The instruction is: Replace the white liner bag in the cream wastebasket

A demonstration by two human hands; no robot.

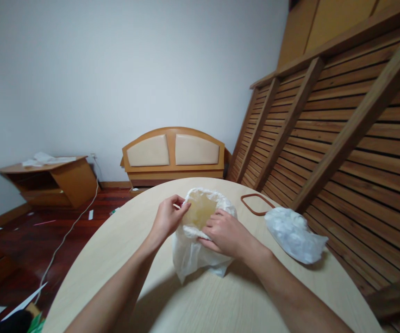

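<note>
A thin white plastic bag (195, 259) stands upright near the middle of the table, its edge folded outward around a wide round mouth. Yellowish walls show inside; the bag seems to line a bin-like container, mostly hidden by the plastic. With thumb and fingers pinched together, my left hand (168, 215) holds the bag's edge on the left side of the mouth. On the near right side, my right hand (226, 233) grips the folded edge, fingers over the rim and thumb outside. The bag's lower corners hang loose onto the tabletop.
On the round pale wooden table (116, 259) lie a brown ring-shaped frame (258, 212) and a bundle of white plastic bags (295, 233), both to the right. Slatted wooden panels (325, 171) lean close beyond the table's right edge. A cable (63, 243) runs across the floor at left.
</note>
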